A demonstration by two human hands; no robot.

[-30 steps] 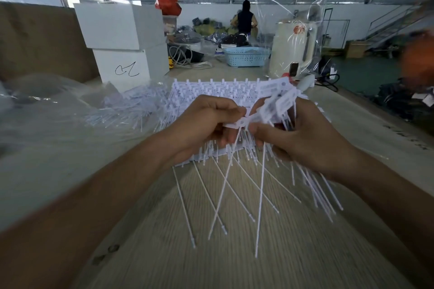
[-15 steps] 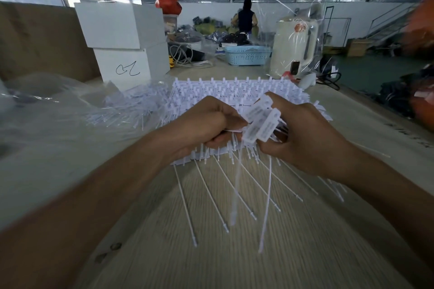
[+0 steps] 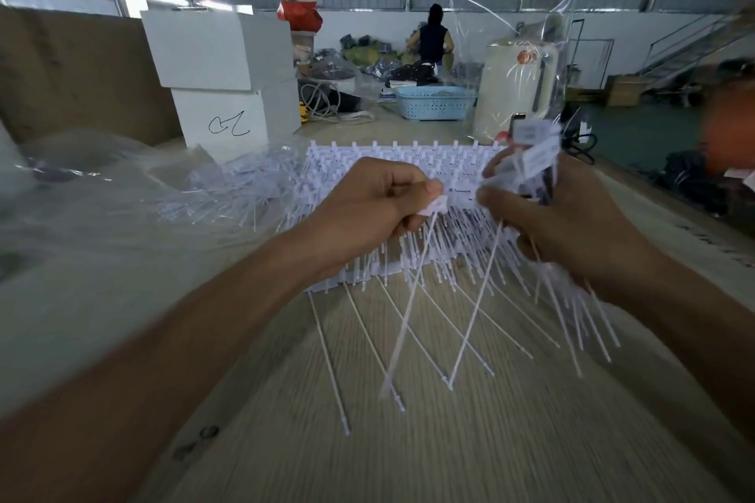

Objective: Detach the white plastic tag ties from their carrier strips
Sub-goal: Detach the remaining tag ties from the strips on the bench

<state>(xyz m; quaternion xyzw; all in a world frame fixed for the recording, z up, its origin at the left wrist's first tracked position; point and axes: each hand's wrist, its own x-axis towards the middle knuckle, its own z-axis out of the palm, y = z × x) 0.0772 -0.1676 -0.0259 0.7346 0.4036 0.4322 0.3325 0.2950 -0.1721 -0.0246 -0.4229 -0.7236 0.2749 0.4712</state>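
Observation:
My left hand [image 3: 367, 212] pinches the flat head of one white tag tie [image 3: 408, 298], whose thin tail hangs down over the wooden table [image 3: 408, 441]. My right hand [image 3: 572, 225] grips a bundle of white tag ties [image 3: 535, 159], their blurred label heads sticking up above the fingers and their tails fanning down to the right. The two hands are a small gap apart. Behind and under them lies a stack of carrier strips [image 3: 392, 159] with many ties still on them, partly hidden by both hands.
A pile of loose ties [image 3: 228, 192] lies at left on clear plastic sheeting [image 3: 81, 216]. Two white boxes [image 3: 228, 82] stand behind it. A blue basket [image 3: 433, 102], a cream appliance in plastic wrap [image 3: 514, 94] and a person [image 3: 433, 37] are further back.
My hands have drawn apart. One tie has come away in my left hand, and my right hand has lifted its bundle up and to the right.

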